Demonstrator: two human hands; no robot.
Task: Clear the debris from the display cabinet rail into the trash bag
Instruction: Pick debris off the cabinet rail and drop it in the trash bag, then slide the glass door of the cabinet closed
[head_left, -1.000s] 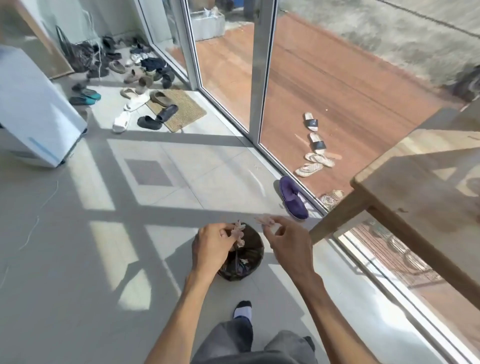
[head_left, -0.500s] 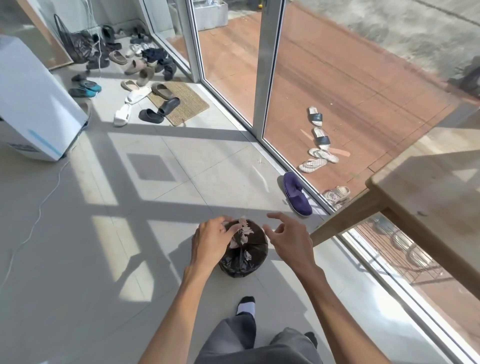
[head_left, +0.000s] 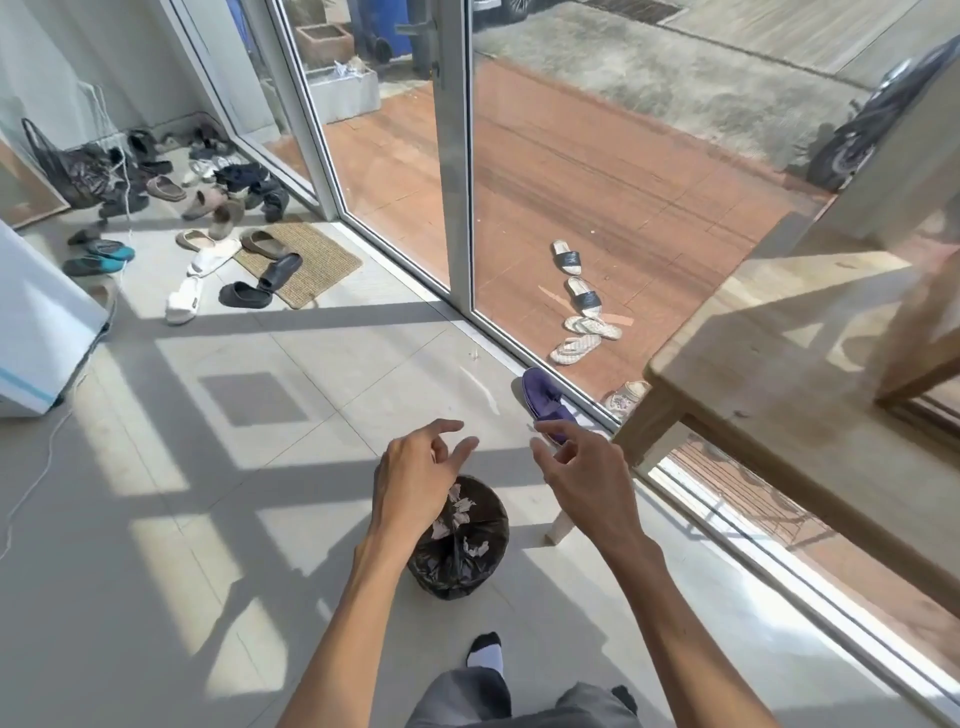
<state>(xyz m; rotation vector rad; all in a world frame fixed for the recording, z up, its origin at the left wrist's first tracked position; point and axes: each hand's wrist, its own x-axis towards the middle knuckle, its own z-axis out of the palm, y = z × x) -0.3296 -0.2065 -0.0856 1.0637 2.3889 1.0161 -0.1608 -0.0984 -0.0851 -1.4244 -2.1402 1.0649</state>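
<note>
No writing, label, brand, number or sign can be read anywhere in the frame.
</note>
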